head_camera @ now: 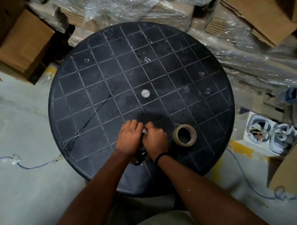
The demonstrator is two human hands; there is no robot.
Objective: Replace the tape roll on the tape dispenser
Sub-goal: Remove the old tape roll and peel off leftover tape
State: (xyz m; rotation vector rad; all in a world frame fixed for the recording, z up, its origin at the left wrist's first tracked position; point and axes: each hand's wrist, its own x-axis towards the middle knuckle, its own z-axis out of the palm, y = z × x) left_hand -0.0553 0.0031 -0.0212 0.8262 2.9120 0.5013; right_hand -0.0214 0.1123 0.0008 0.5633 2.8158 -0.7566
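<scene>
From the head camera, both hands work close together over the near part of a round black tabletop (204, 70) with a grid pattern. The left hand (129, 137) and the right hand (155, 140) are curled shut around a dark object that is probably the tape dispenser (139, 156); only its lower end shows beneath the wrists, so what each hand grips on it is unclear. A small pale scrap shows between the fingertips. The tape roll (184, 135) lies flat on the tabletop just right of the right hand, untouched.

The step in hand looks like freeing the dispenser's hub. It would go best with one hand steadying the frame while the other works the spindle, keeping clear of any cutting blade.

The roll is within easy reach. The near rim is close to the dispenser, while the far half of the tabletop is open.
</scene>
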